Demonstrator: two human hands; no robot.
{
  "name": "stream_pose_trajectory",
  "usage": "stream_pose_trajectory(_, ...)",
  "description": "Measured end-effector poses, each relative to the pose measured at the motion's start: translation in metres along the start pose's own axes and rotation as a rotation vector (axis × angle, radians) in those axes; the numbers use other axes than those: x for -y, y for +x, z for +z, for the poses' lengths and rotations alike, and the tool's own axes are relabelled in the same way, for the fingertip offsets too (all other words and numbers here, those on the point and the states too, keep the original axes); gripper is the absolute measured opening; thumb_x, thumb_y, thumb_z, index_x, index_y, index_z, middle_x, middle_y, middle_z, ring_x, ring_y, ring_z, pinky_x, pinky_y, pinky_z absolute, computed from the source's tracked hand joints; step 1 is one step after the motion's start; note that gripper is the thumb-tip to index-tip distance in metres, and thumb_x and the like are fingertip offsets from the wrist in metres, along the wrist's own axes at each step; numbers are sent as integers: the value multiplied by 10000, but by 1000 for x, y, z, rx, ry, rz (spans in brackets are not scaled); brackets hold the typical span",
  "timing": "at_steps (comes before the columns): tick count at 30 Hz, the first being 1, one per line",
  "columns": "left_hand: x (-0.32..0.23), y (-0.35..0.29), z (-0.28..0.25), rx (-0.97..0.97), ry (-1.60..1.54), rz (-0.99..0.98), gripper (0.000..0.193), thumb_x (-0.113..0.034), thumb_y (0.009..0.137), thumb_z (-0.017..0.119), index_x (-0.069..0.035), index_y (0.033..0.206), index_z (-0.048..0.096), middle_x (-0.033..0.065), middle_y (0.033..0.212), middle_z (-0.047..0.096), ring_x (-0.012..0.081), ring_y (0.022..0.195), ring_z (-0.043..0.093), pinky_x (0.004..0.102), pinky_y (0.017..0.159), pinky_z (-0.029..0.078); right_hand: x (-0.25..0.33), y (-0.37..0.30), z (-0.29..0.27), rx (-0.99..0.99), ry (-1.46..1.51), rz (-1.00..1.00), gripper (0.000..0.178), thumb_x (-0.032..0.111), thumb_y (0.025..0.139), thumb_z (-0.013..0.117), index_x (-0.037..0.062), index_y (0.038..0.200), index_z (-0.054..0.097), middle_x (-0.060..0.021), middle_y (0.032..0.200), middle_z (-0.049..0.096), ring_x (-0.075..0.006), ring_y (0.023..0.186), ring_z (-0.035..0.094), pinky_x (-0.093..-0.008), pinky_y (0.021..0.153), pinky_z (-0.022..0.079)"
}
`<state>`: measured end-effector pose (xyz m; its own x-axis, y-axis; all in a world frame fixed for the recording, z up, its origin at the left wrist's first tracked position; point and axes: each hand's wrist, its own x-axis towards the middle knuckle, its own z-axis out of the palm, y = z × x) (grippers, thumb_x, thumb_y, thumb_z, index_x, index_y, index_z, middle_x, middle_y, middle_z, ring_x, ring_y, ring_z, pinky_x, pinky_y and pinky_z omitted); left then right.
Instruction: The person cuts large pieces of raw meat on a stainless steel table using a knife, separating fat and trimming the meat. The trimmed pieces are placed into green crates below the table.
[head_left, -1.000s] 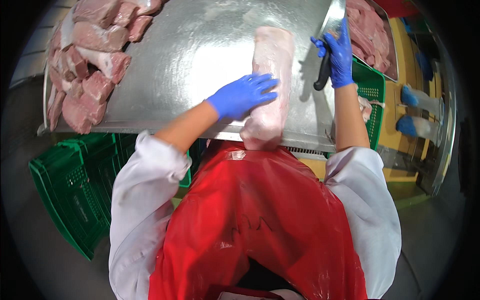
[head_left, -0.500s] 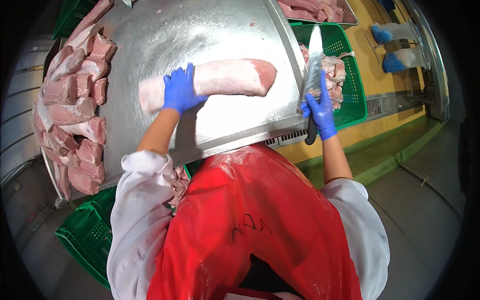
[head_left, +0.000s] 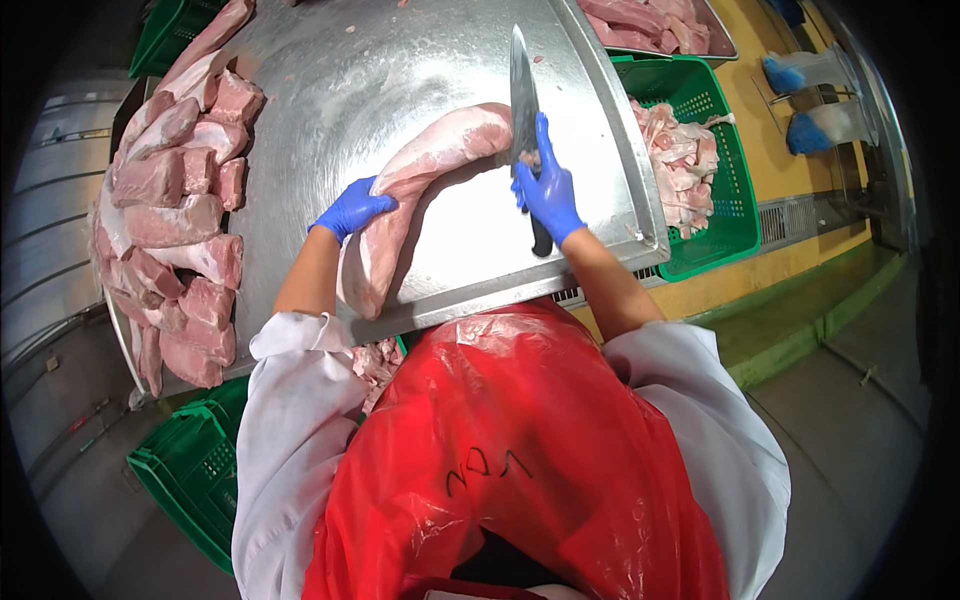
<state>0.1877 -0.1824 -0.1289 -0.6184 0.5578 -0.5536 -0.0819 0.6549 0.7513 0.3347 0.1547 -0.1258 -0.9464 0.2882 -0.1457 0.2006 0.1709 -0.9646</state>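
A long pork loin (head_left: pixel 430 160) lies curved on the metal table (head_left: pixel 330 90), its near end close to the front edge. At its left side, my left hand (head_left: pixel 355 208), in a blue glove, grips the loin around the middle with the thumb over it. My right hand (head_left: pixel 552 192), also gloved, is closed on a knife (head_left: pixel 522 95) beside the loin's far end. The blade points away from me and the black handle sticks out below the palm. Small meat scraps show between the blade and my right hand.
Several cut pieces of meat (head_left: pixel 190 220) are piled along the table's left edge. A green crate (head_left: pixel 735 190) with trimmings stands off the right edge, below a metal tray (head_left: pixel 722 40) of meat. Another green crate (head_left: pixel 190 450) sits at the lower left.
The loin has turned from lying crosswise to a curve running toward me. My left hand has moved down along it. My right hand has brought the knife left, from over the crate to over the table.
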Motion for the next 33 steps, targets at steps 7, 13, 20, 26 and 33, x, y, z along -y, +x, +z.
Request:
stream_pose_trajectory(7, -24, -4, 9, 7, 98, 35, 671, -345, 758, 763, -7, 1321, 625, 206, 1214, 703, 305, 1123, 676, 384, 995, 504, 31, 18, 9, 49, 72, 130, 803, 76, 987, 561, 289, 1643, 151, -109, 815, 665, -143, 634, 655, -306, 541, 563)
stream_pose_trajectory(13, -44, -25, 24, -108, 323, -8, 743, -425, 698, 801, 17, 1262, 604, 269, 1201, 672, 406, 1125, 651, 440, 984, 507, 40, -58, 12, 84, -7, 116, 843, 1, 937, 577, 258, 1644, 195, -136, 944, 703, -134, 667, 657, -296, 589, 559)
stream_pose_trajectory(20, -50, -32, 31, -190, 489, -7, 686, -408, 695, 785, 16, 1203, 605, 274, 1164, 667, 409, 1101, 650, 454, 957, 514, 62, -4, 17, 87, -182, 78, 829, 7, 918, 616, 142, 1633, 219, -177, 1221, 640, -245, 976, 678, -339, 816, 557)
stream_pose_trajectory(26, -51, -44, 27, -213, 611, 48, 721, -438, 661, 801, 21, 1178, 596, 273, 1137, 648, 417, 1073, 645, 475, 946, 515, 77, -1, 21, 138, 27, 291, 802, 38, 923, 631, 99, 1622, 242, -138, 1161, 652, -166, 994, 646, -287, 855, 541)
stream_pose_trajectory(33, -39, -53, 18, -309, 679, 90, 718, -429, 639, 810, 4, 1170, 594, 250, 1125, 638, 414, 1055, 633, 492, 927, 503, 109, -65, 43, 249, -10, 300, 744, 35, 966, 601, 118, 1620, 256, -98, 1024, 658, -123, 723, 635, -277, 664, 558)
